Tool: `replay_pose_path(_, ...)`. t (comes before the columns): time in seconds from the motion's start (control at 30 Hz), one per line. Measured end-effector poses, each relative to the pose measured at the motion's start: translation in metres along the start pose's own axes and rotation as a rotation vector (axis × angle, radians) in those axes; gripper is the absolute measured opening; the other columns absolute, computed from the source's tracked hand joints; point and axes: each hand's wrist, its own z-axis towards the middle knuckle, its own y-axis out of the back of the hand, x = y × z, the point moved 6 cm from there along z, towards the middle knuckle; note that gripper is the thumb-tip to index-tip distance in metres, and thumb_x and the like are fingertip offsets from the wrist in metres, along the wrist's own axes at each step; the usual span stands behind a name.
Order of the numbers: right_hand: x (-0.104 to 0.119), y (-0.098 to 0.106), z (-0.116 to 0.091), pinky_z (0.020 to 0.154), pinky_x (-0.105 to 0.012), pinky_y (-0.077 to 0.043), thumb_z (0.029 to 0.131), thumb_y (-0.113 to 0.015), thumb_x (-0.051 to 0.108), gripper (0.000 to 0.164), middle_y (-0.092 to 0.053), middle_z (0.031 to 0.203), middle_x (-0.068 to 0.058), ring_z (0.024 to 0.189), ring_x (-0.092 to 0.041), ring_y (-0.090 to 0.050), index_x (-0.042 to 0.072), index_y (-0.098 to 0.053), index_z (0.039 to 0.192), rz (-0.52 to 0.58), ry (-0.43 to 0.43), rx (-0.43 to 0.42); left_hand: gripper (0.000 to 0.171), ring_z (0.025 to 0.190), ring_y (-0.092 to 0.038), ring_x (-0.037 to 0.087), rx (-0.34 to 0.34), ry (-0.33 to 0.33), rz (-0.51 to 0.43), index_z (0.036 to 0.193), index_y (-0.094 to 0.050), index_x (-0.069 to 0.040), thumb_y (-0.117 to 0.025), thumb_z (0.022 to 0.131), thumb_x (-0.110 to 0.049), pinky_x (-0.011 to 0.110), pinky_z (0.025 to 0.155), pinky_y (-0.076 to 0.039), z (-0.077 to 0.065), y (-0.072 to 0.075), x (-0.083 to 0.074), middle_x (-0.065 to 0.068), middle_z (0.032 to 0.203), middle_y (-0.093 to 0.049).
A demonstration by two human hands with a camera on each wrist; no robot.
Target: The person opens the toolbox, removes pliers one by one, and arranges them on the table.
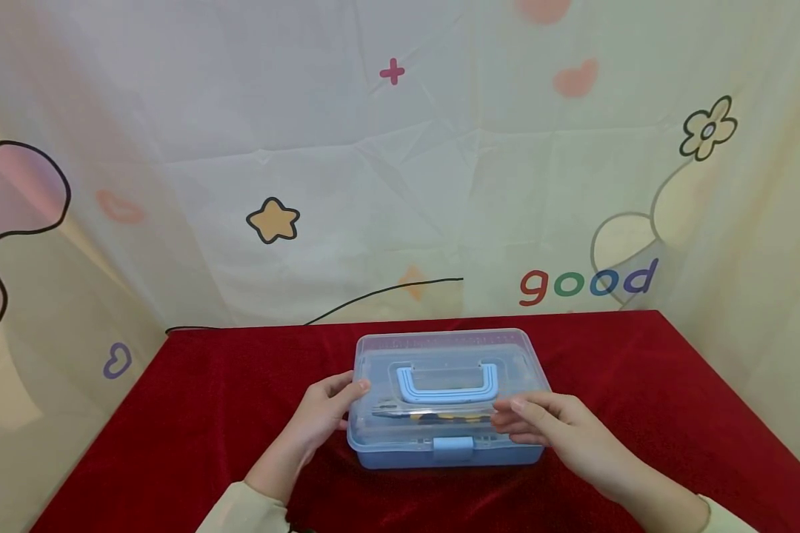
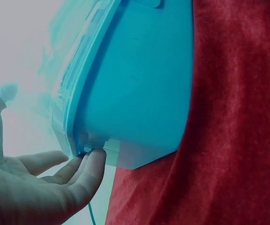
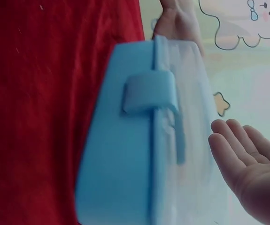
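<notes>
the box [image 1: 400, 459] stands upright on the red cloth [image 1: 193, 414], about midway between left and right, its lid [image 1: 448, 377] down, the handle [image 1: 413, 392] folded flat toward the near side, and the clasp [image 1: 453, 448] across the near seam; full latching cannot be confirmed. a dark-and-yellow item [image 1: 433, 419] shows through the lid. the left hand [image 1: 320, 414] has a light hold of the box's left side, thumb on the lid's edge and fingers below the rim. the right hand [image 1: 567, 429] is over the near right corner, fingers extended and together, gripping nothing. risks, in my judgement: a sideways push could slide the box or bunch the cloth, as only the left side is held; lifting by the lid could spill the contents if the clasp is loose. writing: "good" [image 1: 587, 283] in coloured letters on the backdrop [image 1: 347, 111], far right; faint marks [image 1: 450, 341] by the lid's far edge, illegible; no brand found.
</notes>
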Motion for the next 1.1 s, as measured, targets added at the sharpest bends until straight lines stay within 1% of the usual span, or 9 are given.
replay_pose_path(0.07,-0.006,-0.005,0.0,0.089,-0.032,-0.054,0.101,-0.042,0.029,0.048,-0.064,0.117,-0.022,0.105,-0.029,-0.064,-0.009,-0.05,0.129,0.057,-0.032,0.03,0.064,0.096,-0.061,0.02,0.004,-0.001,-0.006,0.138,-0.047,-0.008,-0.06,0.089,-0.046,0.037,0.081,-0.057,0.0,0.0,0.0,0.013,0.128,-0.057)
replay_pose_path(0.17,-0.014,-0.013,0.001,0.091,-0.036,-0.054,0.101,-0.042,0.032,0.05,-0.064,0.117,-0.021,0.107,-0.029,-0.064,-0.009,-0.05,0.128,0.125,-0.081,0.072,0.064,0.097,-0.061,0.021,0.007,0.0,-0.011,0.138,-0.047,-0.008,-0.06,0.088,-0.046,0.037,0.081,-0.056,0.0,0.0,0.0,0.013,0.128,-0.057)
replay_pose_path(0.27,-0.022,-0.021,0.001,0.092,-0.039,-0.053,0.1,-0.043,0.035,0.051,-0.064,0.117,-0.021,0.107,-0.029,-0.064,-0.008,-0.051,0.126,0.173,-0.129,0.103,0.063,0.096,-0.061,0.021,0.005,-0.001,-0.009,0.138,-0.047,-0.008,-0.06,0.089,-0.045,0.037,0.081,-0.056,0.0,0.0,0.0,0.013,0.128,-0.057)
replay_pose_path(0.43,-0.037,-0.032,0.003,0.091,-0.041,-0.053,0.1,-0.042,0.036,0.05,-0.066,0.114,-0.018,0.106,-0.028,-0.065,-0.008,-0.052,0.123,0.252,-0.187,0.151,0.062,0.095,-0.061,0.02,0.0,0.001,-0.008,0.138,-0.047,-0.008,-0.059,0.089,-0.044,0.037,0.08,-0.056,-0.001,0.0,0.0,0.013,0.127,-0.058)
replay_pose_path(0.67,-0.056,-0.045,0.006,0.089,-0.042,-0.054,0.1,-0.041,0.038,0.053,-0.067,0.111,-0.017,0.1,-0.026,-0.067,-0.009,-0.055,0.12,0.314,-0.281,0.167,0.064,0.098,-0.06,0.022,-0.01,0.002,-0.003,0.139,-0.046,-0.008,-0.059,0.089,-0.046,0.036,0.081,-0.056,-0.002,-0.001,0.0,0.014,0.13,-0.056)
replay_pose_path(0.83,-0.068,-0.055,0.005,0.089,-0.041,-0.054,0.099,-0.04,0.042,0.06,-0.067,0.113,-0.018,0.101,-0.025,-0.067,-0.01,-0.052,0.124,0.364,-0.359,0.201,0.066,0.099,-0.059,0.022,-0.018,0.012,0.006,0.139,-0.046,-0.008,-0.06,0.088,-0.047,0.036,0.08,-0.056,-0.003,-0.001,0.001,0.014,0.131,-0.055)
replay_pose_path(0.97,-0.076,-0.061,0.005,0.089,-0.04,-0.054,0.097,-0.043,0.047,0.067,-0.066,0.114,-0.017,0.102,-0.025,-0.066,-0.013,-0.048,0.127,0.385,-0.415,0.186,0.065,0.099,-0.059,0.022,-0.02,0.012,0.0,0.139,-0.046,-0.008,-0.06,0.088,-0.047,0.035,0.08,-0.055,-0.002,0.0,0.002,0.014,0.13,-0.055)
replay_pose_path(1.1,-0.082,-0.065,0.006,0.091,-0.041,-0.053,0.094,-0.048,0.05,0.076,-0.065,0.115,-0.02,0.104,-0.025,-0.065,-0.017,-0.041,0.13,0.443,-0.456,0.126,0.065,0.099,-0.059,0.022,-0.022,0.01,-0.005,0.139,-0.047,-0.008,-0.06,0.088,-0.046,0.035,0.079,-0.055,-0.002,0.0,0.002,0.014,0.13,-0.056)
